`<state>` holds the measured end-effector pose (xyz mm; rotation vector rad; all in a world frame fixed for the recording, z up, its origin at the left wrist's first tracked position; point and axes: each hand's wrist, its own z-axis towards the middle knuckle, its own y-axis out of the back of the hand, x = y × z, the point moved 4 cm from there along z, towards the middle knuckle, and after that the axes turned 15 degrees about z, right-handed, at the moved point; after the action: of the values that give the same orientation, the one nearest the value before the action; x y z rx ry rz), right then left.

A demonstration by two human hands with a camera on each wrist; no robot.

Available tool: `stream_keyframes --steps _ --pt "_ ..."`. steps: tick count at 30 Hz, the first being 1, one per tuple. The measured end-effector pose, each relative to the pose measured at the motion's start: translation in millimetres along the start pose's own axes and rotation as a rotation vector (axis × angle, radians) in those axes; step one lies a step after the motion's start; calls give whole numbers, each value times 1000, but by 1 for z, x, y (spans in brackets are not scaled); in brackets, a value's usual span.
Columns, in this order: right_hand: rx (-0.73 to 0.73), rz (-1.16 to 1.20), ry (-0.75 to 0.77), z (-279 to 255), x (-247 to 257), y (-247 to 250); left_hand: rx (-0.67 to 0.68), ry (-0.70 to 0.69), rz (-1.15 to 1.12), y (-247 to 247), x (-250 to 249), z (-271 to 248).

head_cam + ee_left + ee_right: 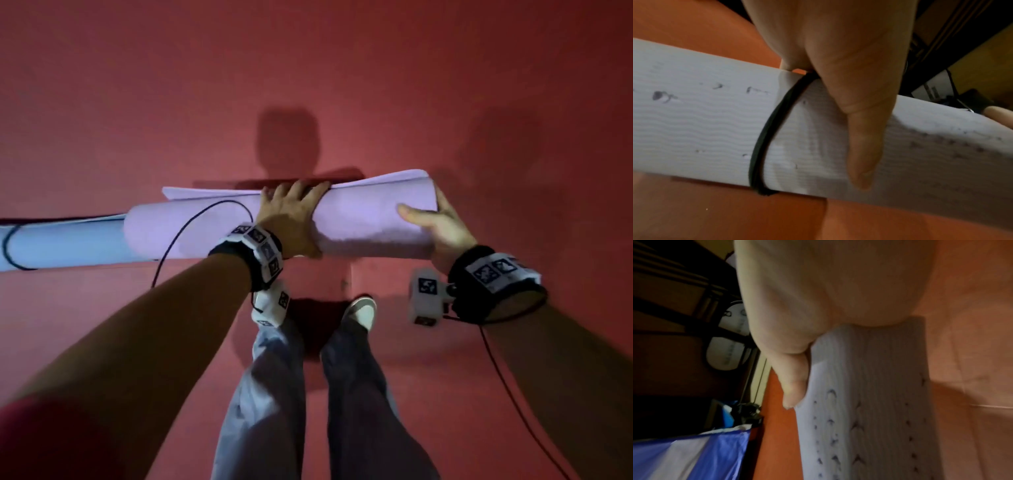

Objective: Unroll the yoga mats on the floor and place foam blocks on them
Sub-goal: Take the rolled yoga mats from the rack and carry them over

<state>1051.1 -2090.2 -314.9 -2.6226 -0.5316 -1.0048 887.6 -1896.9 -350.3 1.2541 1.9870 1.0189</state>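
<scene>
A rolled lilac yoga mat [359,219] hangs level above the red floor, in front of my legs. My left hand [291,216] grips the roll near its middle, fingers over the top and thumb [863,129] across the ribbed mat [694,121]. A black band [764,138] loops round the roll just left of that thumb. My right hand [435,222] holds the roll's right end, thumb on the near face, fingers behind. The mat [869,402] runs away from the right palm [818,288]. A paler, narrower part of the roll [61,243] sticks out leftward, with a second black band [7,246].
Red floor [342,85] spreads all round. My legs and a pale shoe [361,310] stand under the roll. A black cable [513,394] trails from the right wrist. In the right wrist view, a blue and white bag [684,456] and dark shelving [674,288] stand at the floor's edge.
</scene>
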Motion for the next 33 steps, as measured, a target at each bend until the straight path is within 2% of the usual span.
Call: stream_keyframes --steps 4,7,14,21,23,27,33 --pt "19 24 -26 71 -77 18 42 -34 17 -79 5 58" --pt "36 42 -63 108 -117 29 68 -24 -2 -128 4 81" --pt "-52 -12 -104 170 -177 85 111 -27 26 -204 -32 132" --pt "-248 -111 104 218 -199 103 79 37 62 -233 -45 171" --pt "-278 -152 85 231 -211 109 98 39 72 -242 -50 180" --pt "-316 -411 52 239 -234 115 137 41 118 -260 -57 183" --pt "-284 -574 7 220 -220 110 163 84 76 -249 -57 162"
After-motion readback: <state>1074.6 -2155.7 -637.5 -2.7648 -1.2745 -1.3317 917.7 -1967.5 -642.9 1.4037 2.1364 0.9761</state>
